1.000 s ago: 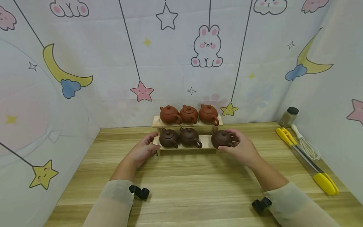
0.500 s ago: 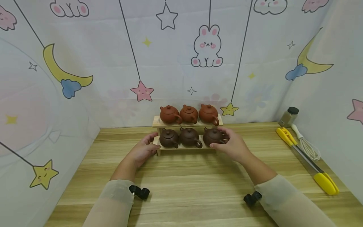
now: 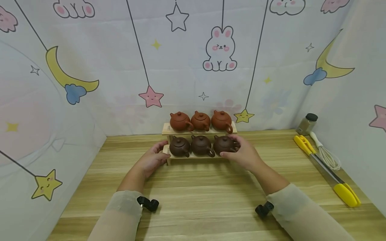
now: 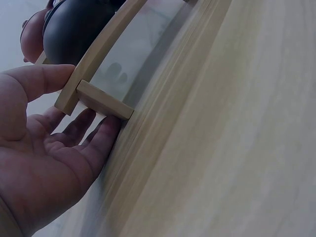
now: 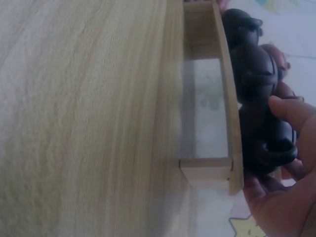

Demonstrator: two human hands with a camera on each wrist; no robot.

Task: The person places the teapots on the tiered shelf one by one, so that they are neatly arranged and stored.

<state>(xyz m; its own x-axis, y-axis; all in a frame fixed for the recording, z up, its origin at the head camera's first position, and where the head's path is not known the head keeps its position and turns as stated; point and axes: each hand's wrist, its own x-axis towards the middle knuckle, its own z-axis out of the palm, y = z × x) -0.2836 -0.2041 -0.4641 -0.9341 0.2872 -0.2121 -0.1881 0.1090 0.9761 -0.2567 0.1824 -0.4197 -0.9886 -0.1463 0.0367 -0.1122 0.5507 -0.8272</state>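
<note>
A two-tier wooden rack (image 3: 193,156) stands at the back of the table. Its lower shelf bears a row of three dark brown teapots: a left one (image 3: 179,147), a middle one (image 3: 201,146) and a right one (image 3: 223,145). My right hand (image 3: 245,154) holds the right dark teapot, thumb at its front and fingers behind; in the right wrist view this teapot (image 5: 266,133) sits on the shelf. My left hand (image 3: 152,160) grips the lower shelf's left end, thumb on the shelf and fingers by the leg (image 4: 104,100). Three reddish-brown teapots (image 3: 180,121) sit on the upper shelf.
Along the table's right side lie yellow-tipped tongs (image 3: 322,167) and a whisk (image 3: 327,154). A jar with a black lid (image 3: 307,124) is at the back right corner. A patterned cloth (image 3: 193,67) hangs close behind the rack.
My right hand has moved left along the lower shelf with the dark teapot, closing the gap to the middle one. My left hand has stayed at the rack's left end.
</note>
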